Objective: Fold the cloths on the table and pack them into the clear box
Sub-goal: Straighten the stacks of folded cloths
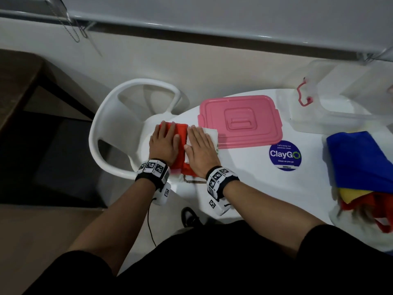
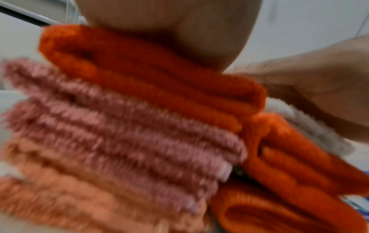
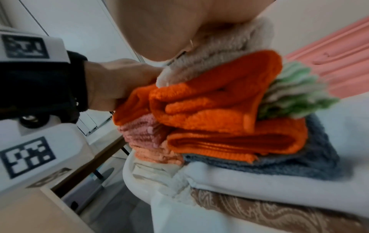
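Both hands lie flat, fingers straight and close together, pressing down on a stack of folded cloths at the near left edge of the white table; neither hand curls round or pinches anything. The left hand rests on a folded orange cloth on top of the stack, and the right hand rests just beside it on a folded white cloth, the two hands nearly touching. From the right wrist view the stack shows its layers: a beige-white towel on top, thick orange terry folds under it, a green-and-white cloth poking out at the far side, pink and peach folds at the left, a grey-blue cloth lower down, then a pale smooth cloth and a brown patterned one at the bottom. The left wrist view is blurred but shows the same orange, pink and peach rolled edges close up. The clear box stands open at the far right of the table, well apart from the stack, with a pink lid lying flat between them, just beside the white cloth. A heap of unfolded blue, yellow and red cloths lies at the right edge of the table, near a round blue sticker. A white chair stands beyond the table's left end
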Available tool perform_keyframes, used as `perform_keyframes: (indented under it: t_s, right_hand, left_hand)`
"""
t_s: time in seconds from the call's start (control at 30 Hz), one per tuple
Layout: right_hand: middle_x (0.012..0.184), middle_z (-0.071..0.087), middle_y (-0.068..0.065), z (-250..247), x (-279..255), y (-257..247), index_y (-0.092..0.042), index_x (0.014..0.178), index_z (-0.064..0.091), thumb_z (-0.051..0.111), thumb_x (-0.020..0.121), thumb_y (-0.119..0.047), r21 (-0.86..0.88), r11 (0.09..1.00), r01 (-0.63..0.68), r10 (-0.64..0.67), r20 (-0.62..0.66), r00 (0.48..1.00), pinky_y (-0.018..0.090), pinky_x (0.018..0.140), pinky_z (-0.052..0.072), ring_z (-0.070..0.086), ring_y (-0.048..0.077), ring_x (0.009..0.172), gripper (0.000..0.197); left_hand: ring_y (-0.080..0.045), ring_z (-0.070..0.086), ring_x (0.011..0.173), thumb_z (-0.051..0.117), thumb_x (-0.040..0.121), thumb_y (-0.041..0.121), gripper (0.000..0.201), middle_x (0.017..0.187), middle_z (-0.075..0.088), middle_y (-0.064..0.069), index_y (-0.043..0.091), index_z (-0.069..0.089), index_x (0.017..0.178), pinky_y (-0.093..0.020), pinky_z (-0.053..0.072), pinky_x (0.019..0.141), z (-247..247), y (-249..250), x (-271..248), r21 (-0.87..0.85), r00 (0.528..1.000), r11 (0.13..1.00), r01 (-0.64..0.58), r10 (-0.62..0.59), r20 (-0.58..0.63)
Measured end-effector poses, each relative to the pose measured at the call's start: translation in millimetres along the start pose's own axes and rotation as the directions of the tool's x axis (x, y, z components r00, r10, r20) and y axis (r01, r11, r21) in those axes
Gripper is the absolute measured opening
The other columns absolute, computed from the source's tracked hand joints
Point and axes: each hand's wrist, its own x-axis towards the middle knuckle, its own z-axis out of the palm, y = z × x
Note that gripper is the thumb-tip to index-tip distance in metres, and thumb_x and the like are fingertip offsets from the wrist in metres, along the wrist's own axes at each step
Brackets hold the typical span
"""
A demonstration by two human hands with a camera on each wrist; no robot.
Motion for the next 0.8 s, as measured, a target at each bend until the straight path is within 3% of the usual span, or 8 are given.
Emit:
perform_keyframes:
  t_s: [0.07, 0.17, 0.27, 0.33, 0.43, 0.57, 0.63, 0.8]
  right_hand:
    - [0.165, 0.013, 0.003, -10, -7, 3, -0.019, 0.157, 0.015, 0.027, 0.106, -0.035, 0.089, 0.996, 0.012, -0.004, -0.095, 0.995, 0.037, 0.124, 0.003, 0.006, 0.017, 0.152, 0.055]
    - [0.163, 0.019, 0.007, -24, -21, 25, -0.018, 0.156, 0.016, 0.025, 0.104, -0.043, 0.161, 0.986, -0.035, 0.071, -0.224, 0.972, 0.038, 0.123, 0.01, 0.014, 0.021, 0.151, 0.059]
    - [0.155, 0.035, 0.009, -41, -43, 61, -0.019, 0.153, 0.024, 0.03, 0.103, -0.042, 0.244, 0.96, -0.141, 0.217, -0.32, 0.922, 0.039, 0.117, 0.022, 0.031, 0.024, 0.142, 0.056]
    - [0.139, 0.051, 0.009, -52, -64, 94, -0.019, 0.147, 0.037, 0.036, 0.102, -0.041, 0.301, 0.923, -0.239, 0.345, -0.372, 0.862, 0.04, 0.108, 0.033, 0.044, 0.023, 0.127, 0.05]
    - [0.114, 0.063, 0.007, -67, -99, 148, -0.014, 0.132, 0.053, 0.04, 0.096, -0.044, 0.371, 0.853, -0.368, 0.51, -0.441, 0.739, 0.04, 0.097, 0.041, 0.052, 0.024, 0.11, 0.049]
    - [0.093, 0.065, 0.002, -93, -159, 216, -0.015, 0.109, 0.06, 0.059, 0.087, -0.016, 0.376, 0.719, -0.584, 0.695, -0.401, 0.597, 0.038, 0.087, 0.041, 0.054, 0.027, 0.102, 0.022]
    - [0.087, 0.062, 0.001, -109, -191, 243, -0.016, 0.099, 0.06, 0.059, 0.084, -0.01, 0.356, 0.649, -0.673, 0.758, -0.377, 0.532, 0.036, 0.083, 0.041, 0.054, 0.027, 0.1, 0.015]
    - [0.08, 0.057, -0.002, -140, -270, 297, -0.022, 0.082, 0.052, 0.062, 0.085, -0.021, 0.446, 0.479, -0.756, 0.863, -0.399, 0.311, 0.029, 0.068, 0.04, 0.06, 0.029, 0.082, 0.01]
  left_hand:
    - [-0.038, 0.032, 0.141, 0.018, 0.097, 0.046, 0.064, 0.149, 0.042, -0.02, 0.012, 0.047, 0.143, -0.052, 0.024, 0.116, -12, 12, -1, 0.004, 0.996, 1.0, 0.01, -0.01, -0.094]
    - [-0.04, 0.032, 0.14, 0.036, 0.097, 0.032, 0.046, 0.145, 0.048, -0.016, 0.012, 0.055, 0.134, -0.051, 0.023, 0.115, -27, 46, -7, -0.046, 0.971, 0.999, -0.021, 0.01, -0.238]
    - [-0.039, 0.04, 0.134, 0.047, 0.092, 0.023, 0.033, 0.134, 0.057, -0.013, 0.014, 0.063, 0.119, -0.049, 0.03, 0.11, -27, 86, -12, -0.054, 0.919, 0.981, -0.186, 0.154, -0.362]
    - [-0.035, 0.044, 0.131, 0.05, 0.09, 0.022, 0.027, 0.128, 0.06, -0.009, 0.016, 0.066, 0.111, -0.046, 0.032, 0.109, -16, 116, -18, -0.053, 0.899, 0.957, -0.287, 0.249, -0.36]
    - [-0.032, 0.044, 0.129, 0.052, 0.086, 0.025, 0.023, 0.125, 0.062, -0.007, 0.019, 0.068, 0.103, -0.044, 0.036, 0.105, 14, 164, -35, -0.129, 0.904, 0.912, -0.388, 0.35, -0.244]
    - [-0.031, 0.047, 0.122, 0.05, 0.083, 0.031, 0.027, 0.122, 0.063, -0.004, 0.022, 0.069, 0.101, -0.048, 0.041, 0.099, 70, 213, -61, -0.228, 0.916, 0.897, -0.38, 0.399, 0.044]
    - [-0.03, 0.05, 0.117, 0.051, 0.081, 0.031, 0.03, 0.118, 0.065, -0.004, 0.021, 0.07, 0.101, -0.046, 0.043, 0.096, 95, 233, -71, -0.264, 0.891, 0.894, -0.362, 0.415, 0.184]
    - [-0.026, 0.049, 0.115, 0.056, 0.086, 0.03, 0.026, 0.114, 0.064, -0.004, 0.02, 0.068, 0.107, -0.039, 0.043, 0.097, 142, 289, -87, -0.27, 0.799, 0.911, -0.312, 0.405, 0.444]
